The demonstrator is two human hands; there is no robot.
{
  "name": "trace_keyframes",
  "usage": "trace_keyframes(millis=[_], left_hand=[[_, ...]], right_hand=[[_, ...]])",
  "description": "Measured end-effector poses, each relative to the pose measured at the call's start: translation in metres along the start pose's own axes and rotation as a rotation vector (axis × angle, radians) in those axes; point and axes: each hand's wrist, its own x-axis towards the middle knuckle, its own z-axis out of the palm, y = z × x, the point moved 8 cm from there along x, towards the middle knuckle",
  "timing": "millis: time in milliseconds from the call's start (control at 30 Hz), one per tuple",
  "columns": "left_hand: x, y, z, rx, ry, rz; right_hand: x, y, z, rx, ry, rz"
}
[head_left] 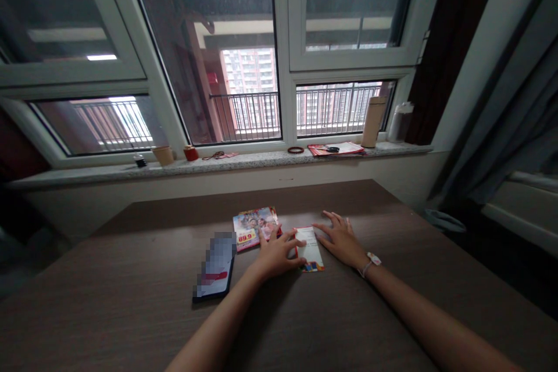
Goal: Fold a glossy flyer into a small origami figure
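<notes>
A small white paper card (311,247) with a coloured bottom edge lies flat on the dark wooden table (131,314). My left hand (277,253) rests on the card's left side, fingers spread and pressing down on it. My right hand (340,239) lies flat at the card's right edge, fingers stretched out, with a pale band on the wrist. A colourful flyer (253,226) with a yellow price label lies just left of my left hand. A dark phone (215,272) lies further left.
Beyond the table runs a stone window sill (244,161) carrying two small cups, a red ring, a stack of leaflets, a tall beige cup (374,122) and a white jug. A grey curtain (514,99) hangs at the right.
</notes>
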Motion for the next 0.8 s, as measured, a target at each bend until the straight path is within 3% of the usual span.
trace_keyframes(millis=[167, 467, 800], left_hand=[[-0.001, 0.0, -0.001, -0.006, 0.035, 0.007], [-0.002, 0.008, -0.005, 0.037, 0.169, 0.018], [-0.002, 0.003, -0.001, 0.012, 0.173, -0.006]], right_hand=[[-0.002, -0.004, -0.001, 0.036, 0.049, -0.09], [-0.003, -0.013, -0.009, 0.045, 0.055, -0.033], [0.0, -0.013, -0.008, 0.039, 0.058, 0.028]])
